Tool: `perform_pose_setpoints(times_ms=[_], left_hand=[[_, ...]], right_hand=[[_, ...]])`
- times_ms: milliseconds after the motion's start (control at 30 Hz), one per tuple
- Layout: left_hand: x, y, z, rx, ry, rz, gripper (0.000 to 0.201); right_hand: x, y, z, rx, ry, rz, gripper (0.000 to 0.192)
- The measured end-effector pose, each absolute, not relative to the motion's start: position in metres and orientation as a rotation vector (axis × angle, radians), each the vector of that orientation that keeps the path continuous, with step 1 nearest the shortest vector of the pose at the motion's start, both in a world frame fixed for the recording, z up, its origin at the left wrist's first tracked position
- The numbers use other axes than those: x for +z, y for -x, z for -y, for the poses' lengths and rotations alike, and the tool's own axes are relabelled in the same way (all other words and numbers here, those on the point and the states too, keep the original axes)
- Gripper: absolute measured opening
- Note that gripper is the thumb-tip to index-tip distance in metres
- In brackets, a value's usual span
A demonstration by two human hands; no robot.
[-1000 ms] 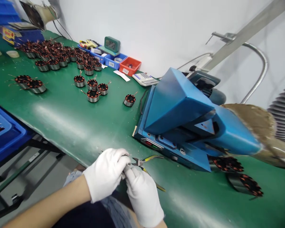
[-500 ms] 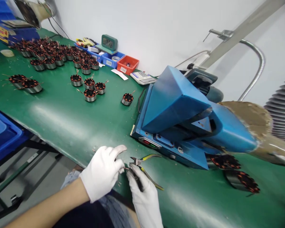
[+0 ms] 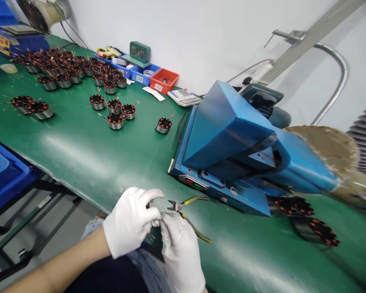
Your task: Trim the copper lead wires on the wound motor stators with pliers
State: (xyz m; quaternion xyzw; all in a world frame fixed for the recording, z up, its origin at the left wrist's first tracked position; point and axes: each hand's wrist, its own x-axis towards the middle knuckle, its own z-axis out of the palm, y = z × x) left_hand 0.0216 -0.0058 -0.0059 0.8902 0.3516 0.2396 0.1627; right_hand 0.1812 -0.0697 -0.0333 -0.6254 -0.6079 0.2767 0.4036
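Both my hands wear white gloves and meet low over the bench edge. My left hand (image 3: pixel 134 219) is closed around a wound motor stator (image 3: pixel 148 204); only a dark bit of it and a few wire ends show past the glove. My right hand (image 3: pixel 181 246) is closed, its darkened fingertips pinched against my left fingertips, where a stator wire runs; the wire itself is hidden now. Just beyond the right fingers lie diagonal cutters (image 3: pixel 178 206) with yellow-and-black handles, jaws spread, on the green bench top (image 3: pixel 88 162).
A blue machine (image 3: pixel 225 130) stands beyond the cutters, with finished-looking stators (image 3: pixel 315 232) on its right. One stator (image 3: pixel 164 125), a small group (image 3: pixel 115 121) and a large pile (image 3: pixel 64 69) sit leftward. A red bin (image 3: pixel 164 80) and calculator (image 3: pixel 184 97) are at the back.
My right hand has moved slightly up and left and turned, so its fingertips now touch the left ones. The reddish wire seen between them is covered. The cutters stay put.
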Motion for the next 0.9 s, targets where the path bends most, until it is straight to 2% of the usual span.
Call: perform_pose_setpoints(times_ms=[33, 133, 200, 267, 367, 467, 533, 567, 600, 667, 733, 833, 900], left_hand=[[-0.007, -0.021, 0.005, 0.696, -2.546, -0.987, 0.011], [-0.009, -0.020, 0.004, 0.755, -2.558, -0.942, 0.015], [-0.009, -0.019, 0.003, 0.746, -2.565, -0.915, 0.018], [-0.009, -0.019, 0.003, 0.719, -2.561, -0.912, 0.019], [-0.008, -0.019, 0.004, 0.747, -2.541, -0.921, 0.018], [-0.008, -0.021, 0.004, 0.779, -2.534, -0.934, 0.016], [-0.009, -0.022, 0.005, 0.780, -2.539, -0.940, 0.015], [-0.009, -0.023, 0.005, 0.781, -2.545, -0.943, 0.015], [-0.010, -0.023, 0.005, 0.784, -2.557, -0.945, 0.015], [-0.010, -0.023, 0.005, 0.788, -2.592, -0.952, 0.017], [-0.009, -0.022, 0.005, 0.793, -2.628, -0.947, 0.019], [-0.008, -0.022, 0.005, 0.795, -2.633, -0.945, 0.022], [-0.007, -0.022, 0.004, 0.789, -2.624, -0.944, 0.021]], right_hand=[[-0.030, -0.178, 0.067, 0.897, 1.591, 1.351, 0.015], [-0.017, -0.174, 0.060, 1.446, 1.509, 0.801, 0.033], [-0.009, -0.178, 0.056, 1.592, 1.440, 0.661, 0.035], [-0.002, -0.186, 0.055, 1.611, 1.474, 0.716, 0.031], [0.000, -0.198, 0.060, 1.224, 1.717, 1.201, 0.013], [-0.010, -0.199, 0.067, 0.507, 1.692, 1.805, 0.022], [-0.017, -0.194, 0.070, 0.288, 1.614, 1.922, 0.025], [-0.020, -0.189, 0.070, 0.341, 1.629, 1.861, 0.023], [-0.022, -0.184, 0.069, 0.536, 1.671, 1.720, 0.021], [-0.021, -0.175, 0.066, 1.127, 1.715, 1.293, 0.028], [-0.017, -0.170, 0.062, 1.565, 1.649, 0.939, 0.035], [-0.008, -0.176, 0.058, 1.797, 1.577, 0.857, 0.036], [-0.004, -0.186, 0.057, 1.778, 1.614, 0.929, 0.030]])
